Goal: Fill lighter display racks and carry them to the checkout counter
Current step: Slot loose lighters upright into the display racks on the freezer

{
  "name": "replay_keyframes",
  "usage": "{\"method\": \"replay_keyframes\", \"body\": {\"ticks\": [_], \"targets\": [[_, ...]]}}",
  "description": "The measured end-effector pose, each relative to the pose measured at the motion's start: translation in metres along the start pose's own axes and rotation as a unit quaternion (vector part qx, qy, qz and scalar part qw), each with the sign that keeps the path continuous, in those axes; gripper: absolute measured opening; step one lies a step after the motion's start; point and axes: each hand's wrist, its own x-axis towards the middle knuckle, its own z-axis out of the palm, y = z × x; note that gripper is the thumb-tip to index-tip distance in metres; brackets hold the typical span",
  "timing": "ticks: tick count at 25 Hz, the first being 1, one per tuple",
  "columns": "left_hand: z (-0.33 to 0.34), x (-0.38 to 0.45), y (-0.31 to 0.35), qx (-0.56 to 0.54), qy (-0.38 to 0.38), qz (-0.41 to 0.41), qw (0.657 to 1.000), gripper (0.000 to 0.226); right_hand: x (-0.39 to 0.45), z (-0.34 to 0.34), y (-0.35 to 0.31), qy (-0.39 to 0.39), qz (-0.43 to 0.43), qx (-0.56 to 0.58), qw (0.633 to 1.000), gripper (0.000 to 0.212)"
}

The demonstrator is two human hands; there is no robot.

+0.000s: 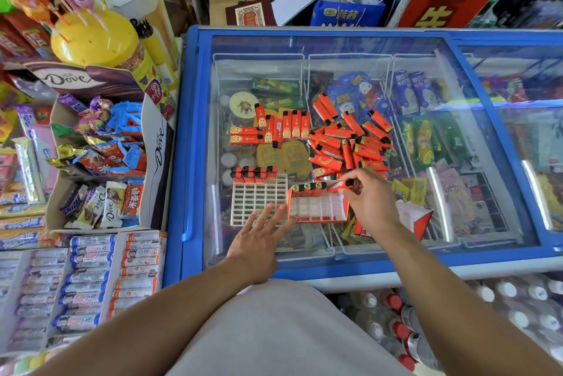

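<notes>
Two display racks lie on the glass lid of a blue freezer (pixel 189 132). The white grid rack (pixel 259 202) has a few red lighters standing along its far edge. The red-and-white rack (pixel 316 208) holds three lighters at its far left. My left hand (pixel 262 238) rests flat with spread fingers against the near corner of both racks. My right hand (pixel 368 202) pinches a red lighter (pixel 339 185) just above the red rack's far row. A heap of loose red lighters (pixel 350 144) lies beyond, with a tidier row of them (pixel 274 128) to the left.
A torn red-and-white carton (pixel 414 217) lies right of my right hand. Dove chocolate display boxes (pixel 100 162), candy rolls (pixel 88 281) and a yellow lollipop stand (pixel 94 37) crowd the counter on the left. Bottles (pixel 502 314) are stacked below the freezer front.
</notes>
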Motion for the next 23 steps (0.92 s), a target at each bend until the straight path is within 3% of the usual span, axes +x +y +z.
{"method": "replay_keyframes", "body": {"ticks": [6, 12, 16, 23], "targets": [[-0.003, -0.002, -0.006, -0.046, -0.004, -0.015, 0.999, 0.101, 0.003, -0.006, -0.019, -0.068, -0.057, -0.034, 0.995, 0.014], [-0.002, 0.0, -0.007, -0.057, -0.009, -0.006, 0.998, 0.105, -0.002, -0.008, -0.009, -0.145, -0.015, 0.015, 0.989, 0.02], [-0.002, 0.0, -0.009, -0.071, -0.005, 0.004, 0.997, 0.107, -0.004, -0.004, -0.007, -0.096, -0.047, -0.092, 0.99, 0.025], [-0.003, 0.0, -0.013, -0.087, -0.007, 0.02, 0.996, 0.109, -0.003, 0.001, -0.014, -0.032, -0.057, -0.129, 0.99, 0.023]]}}
